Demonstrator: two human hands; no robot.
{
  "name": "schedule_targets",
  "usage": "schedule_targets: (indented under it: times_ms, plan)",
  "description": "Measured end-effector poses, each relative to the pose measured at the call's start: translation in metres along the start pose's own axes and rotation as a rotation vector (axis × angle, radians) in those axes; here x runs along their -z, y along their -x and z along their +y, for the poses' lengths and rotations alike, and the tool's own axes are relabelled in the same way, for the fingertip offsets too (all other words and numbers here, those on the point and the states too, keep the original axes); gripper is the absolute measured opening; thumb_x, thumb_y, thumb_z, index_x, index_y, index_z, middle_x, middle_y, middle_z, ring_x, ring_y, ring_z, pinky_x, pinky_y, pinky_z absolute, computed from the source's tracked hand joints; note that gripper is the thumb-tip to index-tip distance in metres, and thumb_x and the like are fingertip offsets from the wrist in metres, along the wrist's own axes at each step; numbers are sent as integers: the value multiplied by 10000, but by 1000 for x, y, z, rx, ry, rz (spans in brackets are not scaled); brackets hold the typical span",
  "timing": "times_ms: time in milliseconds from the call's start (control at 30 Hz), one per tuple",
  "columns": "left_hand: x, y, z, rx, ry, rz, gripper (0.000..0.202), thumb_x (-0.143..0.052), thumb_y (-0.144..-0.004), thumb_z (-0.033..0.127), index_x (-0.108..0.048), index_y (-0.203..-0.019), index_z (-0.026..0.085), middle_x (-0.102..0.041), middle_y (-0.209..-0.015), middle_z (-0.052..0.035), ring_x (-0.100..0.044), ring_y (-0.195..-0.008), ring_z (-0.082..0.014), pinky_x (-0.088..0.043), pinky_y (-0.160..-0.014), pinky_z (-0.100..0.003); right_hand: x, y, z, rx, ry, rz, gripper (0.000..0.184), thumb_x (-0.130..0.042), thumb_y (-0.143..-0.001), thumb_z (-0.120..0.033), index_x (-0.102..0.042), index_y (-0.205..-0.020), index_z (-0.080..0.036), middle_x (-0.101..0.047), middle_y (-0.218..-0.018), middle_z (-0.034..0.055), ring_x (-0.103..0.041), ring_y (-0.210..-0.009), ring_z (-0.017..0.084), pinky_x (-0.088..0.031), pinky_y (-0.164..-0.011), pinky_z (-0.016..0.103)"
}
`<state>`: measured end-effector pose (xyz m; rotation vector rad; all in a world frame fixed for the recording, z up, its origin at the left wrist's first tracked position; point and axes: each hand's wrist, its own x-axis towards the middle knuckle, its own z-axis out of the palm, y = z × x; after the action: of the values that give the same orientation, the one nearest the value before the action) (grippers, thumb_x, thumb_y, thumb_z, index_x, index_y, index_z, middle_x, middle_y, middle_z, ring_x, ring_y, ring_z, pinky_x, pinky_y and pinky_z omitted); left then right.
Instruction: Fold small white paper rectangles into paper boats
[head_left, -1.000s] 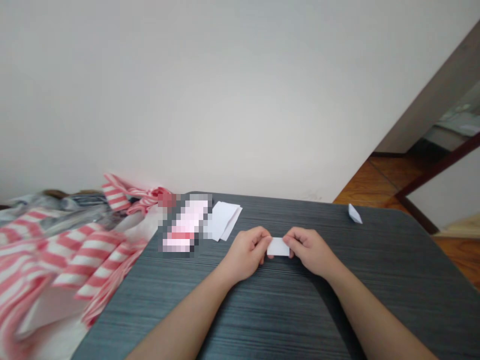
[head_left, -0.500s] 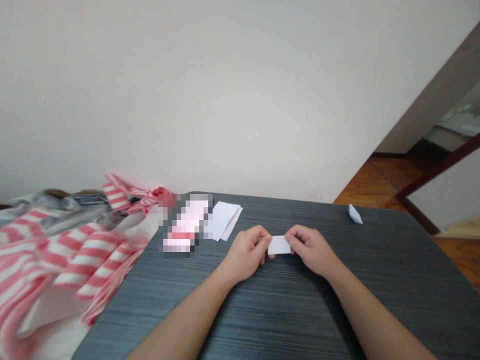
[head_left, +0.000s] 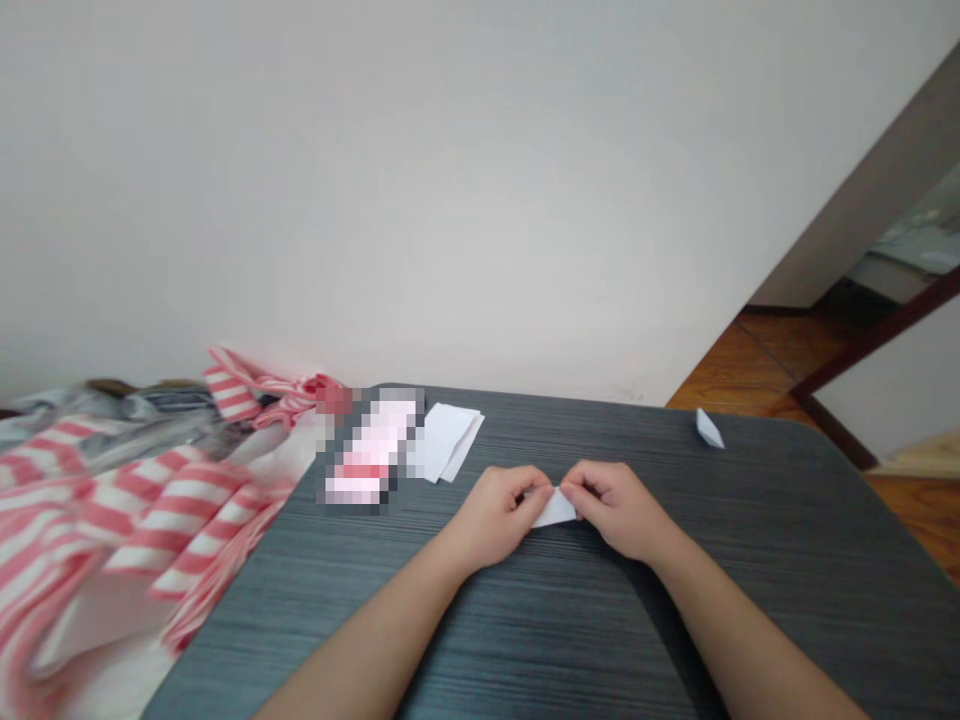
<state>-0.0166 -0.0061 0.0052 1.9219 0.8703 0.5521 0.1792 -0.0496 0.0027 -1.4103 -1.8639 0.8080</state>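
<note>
A small folded piece of white paper (head_left: 556,509) is held between my two hands, just over the dark table (head_left: 525,640). My left hand (head_left: 501,515) pinches its left side, thumb on top. Fingers of my right hand (head_left: 616,508) are closed on its upper right edge, close to the left fingertips. Part of the paper's outline is hidden behind the fingers. Beyond my left hand lie several white paper sheets (head_left: 446,440), slightly fanned. A folded white paper piece (head_left: 709,429) rests near the table's far right edge.
Left of the sheets, a pinkish flat object (head_left: 375,445) is blurred by pixelation. Red-and-white striped cloth (head_left: 172,510) is heaped beside the table on the left. A pale wall (head_left: 480,200) rises behind the table's far edge. Wooden floor (head_left: 720,360) shows at the right.
Both hands have drawn closer together. The paper, a flat rectangle before, now shows as a roughly triangular shape, slightly lower. The other papers have stayed put.
</note>
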Motion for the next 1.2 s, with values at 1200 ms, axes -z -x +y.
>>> schedule_targets:
  times_ms: [1200]
  plan:
    - [0, 0, -2, 69, 4, -11, 313, -460, -931, 348, -637, -750, 165, -580, -514, 29, -542, -508, -111, -384, -525, -196, -4, 1, 8, -24, -81, 32, 133, -571, -887, -224, -654, -796, -175, -618, -682, -7, -547, -630, 135, -402, -597, 234]
